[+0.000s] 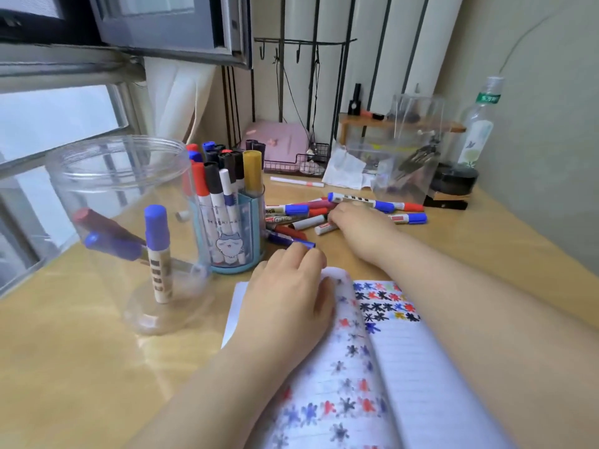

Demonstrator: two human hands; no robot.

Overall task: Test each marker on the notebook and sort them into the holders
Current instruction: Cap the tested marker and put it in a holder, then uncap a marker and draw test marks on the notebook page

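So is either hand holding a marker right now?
Not clearly. The left hand rests flat on the notebook, holding nothing. The right hand reaches into the loose markers; its fingers are hidden, so a grip cannot be told.

Bare desk (470,254) lies right of the marker pile (301,218); two holders (233,228) crowd its left.

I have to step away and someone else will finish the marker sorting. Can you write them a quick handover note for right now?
Left hand: rests on the open notebook, holding its left page down.
Right hand: reaching into the loose marker pile on the desk; whether it grips one is unclear.
Done: many test scribbles on the notebook; blue holder is packed with markers; clear jar holds three, one upright.
Left: about ten loose markers to test and sort.
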